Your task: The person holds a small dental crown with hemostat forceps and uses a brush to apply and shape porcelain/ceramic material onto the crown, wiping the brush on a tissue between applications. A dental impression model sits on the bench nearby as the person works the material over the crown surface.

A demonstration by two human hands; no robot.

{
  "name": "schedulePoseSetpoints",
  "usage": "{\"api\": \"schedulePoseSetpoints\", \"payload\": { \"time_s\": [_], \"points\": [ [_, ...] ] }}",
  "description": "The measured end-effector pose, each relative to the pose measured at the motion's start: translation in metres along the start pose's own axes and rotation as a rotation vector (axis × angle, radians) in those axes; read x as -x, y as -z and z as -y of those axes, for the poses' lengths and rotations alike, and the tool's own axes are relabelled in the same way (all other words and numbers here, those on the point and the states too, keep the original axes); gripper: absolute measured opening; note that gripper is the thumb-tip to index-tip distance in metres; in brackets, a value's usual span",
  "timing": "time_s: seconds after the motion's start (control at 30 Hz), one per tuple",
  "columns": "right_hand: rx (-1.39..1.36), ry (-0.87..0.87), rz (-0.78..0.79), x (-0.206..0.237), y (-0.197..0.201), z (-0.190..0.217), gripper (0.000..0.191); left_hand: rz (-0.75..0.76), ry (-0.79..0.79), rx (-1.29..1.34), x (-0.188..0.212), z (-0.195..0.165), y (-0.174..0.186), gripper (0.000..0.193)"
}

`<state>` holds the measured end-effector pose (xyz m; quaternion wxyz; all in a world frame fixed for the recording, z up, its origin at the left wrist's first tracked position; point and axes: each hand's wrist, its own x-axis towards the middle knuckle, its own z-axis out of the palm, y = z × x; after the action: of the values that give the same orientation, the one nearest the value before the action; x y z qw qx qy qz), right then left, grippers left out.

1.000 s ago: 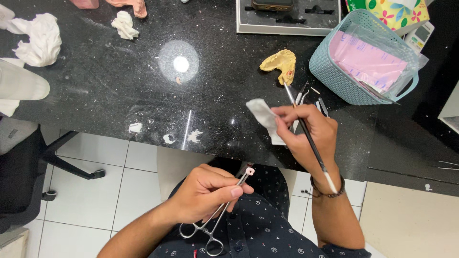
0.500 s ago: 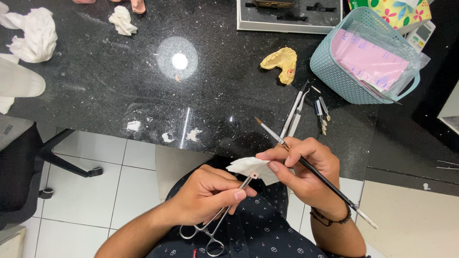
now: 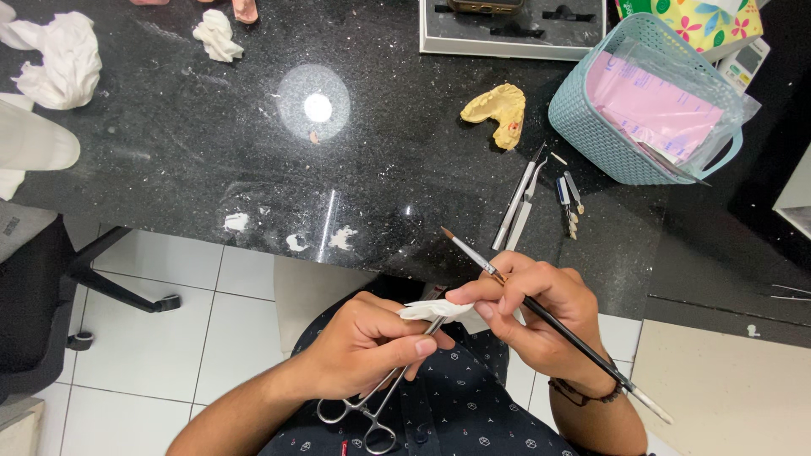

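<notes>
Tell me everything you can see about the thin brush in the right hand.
The brush is long and slim, with a black handle, a pale rear end, a metal ferrule and a small brownish pointed tip. It lies slanted, tip toward the black counter, rear end low at the right. The right hand holds it near the ferrule and also pinches a white tissue.

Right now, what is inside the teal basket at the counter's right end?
The teal basket holds a clear plastic bag with flat pink packets inside. The bag covers whatever lies beneath, so the basket's bottom cannot be seen.
</notes>
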<state>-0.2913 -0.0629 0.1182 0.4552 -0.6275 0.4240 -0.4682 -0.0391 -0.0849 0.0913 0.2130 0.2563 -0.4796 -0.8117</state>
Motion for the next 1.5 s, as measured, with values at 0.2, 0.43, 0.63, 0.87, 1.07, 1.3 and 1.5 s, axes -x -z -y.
{"api": "schedulePoseSetpoints", "payload": {
  "time_s": [0.2,0.43,0.63,0.87,1.07,1.3,1.5],
  "points": [
    [0.013,-0.002,0.010,0.000,0.002,0.001,0.027,0.000,-0.018,0.006,0.000,0.002,0.000,0.023],
    [-0.009,-0.013,0.017,0.001,0.005,-0.001,0.026,0.031,-0.122,0.024,-0.001,0.005,-0.001,0.022],
    [-0.050,-0.108,-0.347,-0.003,0.008,-0.004,0.014,0.006,0.019,-0.025,0.003,-0.008,-0.004,0.023],
    [-0.384,0.034,-0.513,0.003,0.033,-0.008,0.052,-0.172,-0.357,-0.502,0.010,-0.029,-0.005,0.019],
    [-0.200,0.092,-0.282,0.038,0.024,0.003,0.021,-0.269,-0.514,-0.852,0.007,-0.036,-0.007,0.028],
    [-0.054,0.134,-0.195,0.036,0.018,0.014,0.024,-0.259,-0.500,-0.860,0.006,-0.036,-0.007,0.029],
    [0.007,0.113,-0.197,0.031,0.008,0.021,0.025,-0.253,-0.489,-0.841,0.007,-0.034,-0.007,0.028]
  ]
}}
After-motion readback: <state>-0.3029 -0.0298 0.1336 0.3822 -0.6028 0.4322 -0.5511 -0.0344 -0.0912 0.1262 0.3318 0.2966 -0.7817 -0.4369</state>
